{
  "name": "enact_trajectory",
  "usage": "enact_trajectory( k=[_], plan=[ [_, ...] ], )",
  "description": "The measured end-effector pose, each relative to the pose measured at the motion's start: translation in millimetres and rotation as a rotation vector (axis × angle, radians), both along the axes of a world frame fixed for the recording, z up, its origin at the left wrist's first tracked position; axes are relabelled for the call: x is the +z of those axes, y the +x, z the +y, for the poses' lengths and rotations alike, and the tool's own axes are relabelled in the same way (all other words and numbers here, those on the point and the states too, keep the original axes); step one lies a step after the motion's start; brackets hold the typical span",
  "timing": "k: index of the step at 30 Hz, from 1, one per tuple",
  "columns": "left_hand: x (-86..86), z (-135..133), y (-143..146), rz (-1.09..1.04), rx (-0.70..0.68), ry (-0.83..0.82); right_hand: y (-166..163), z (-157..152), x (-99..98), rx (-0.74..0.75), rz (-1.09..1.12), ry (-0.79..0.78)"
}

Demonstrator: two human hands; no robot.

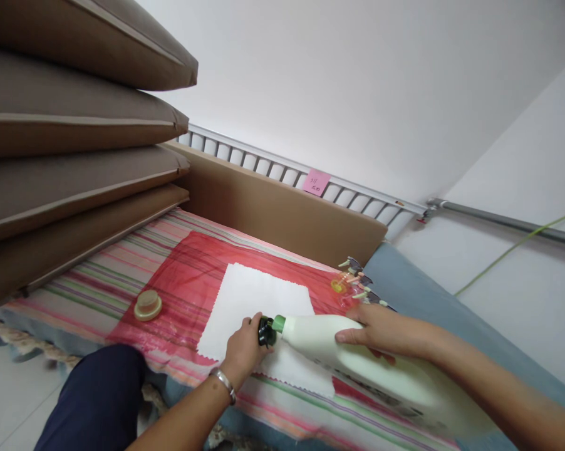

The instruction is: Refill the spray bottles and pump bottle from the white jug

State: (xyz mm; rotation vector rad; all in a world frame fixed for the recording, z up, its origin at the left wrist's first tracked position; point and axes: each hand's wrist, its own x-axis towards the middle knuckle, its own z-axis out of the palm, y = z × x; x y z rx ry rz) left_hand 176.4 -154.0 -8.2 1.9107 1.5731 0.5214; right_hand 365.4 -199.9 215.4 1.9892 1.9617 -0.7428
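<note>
My right hand grips a large white bottle that lies tilted on its side over a white cloth. The bottle has a green neck. At that neck my left hand is closed round a dark cap. A metal bracelet sits on my left wrist. The cloth lies on a red transparent sheet, which is spread over a striped cover.
A round tan lid rests at the red sheet's left edge. Several small spray nozzles lie at its far right corner. Stacked brown cushions rise on the left. A cardboard panel stands behind. My knee in dark trousers shows below.
</note>
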Motion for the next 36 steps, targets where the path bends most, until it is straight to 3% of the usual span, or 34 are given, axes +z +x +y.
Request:
enact_trajectory(
  k=[30, 36],
  plan=[
    [-0.9, 0.0, -1.0, -0.013, -0.013, 0.036, 2.0, 1.7, -1.1, -0.026, 0.022, 0.011],
    [-3.5, 2.0, -3.3, -0.042, -0.004, 0.049, 16.5, -6.4, -20.5, -0.061, 0.180, 0.052]
  ],
)
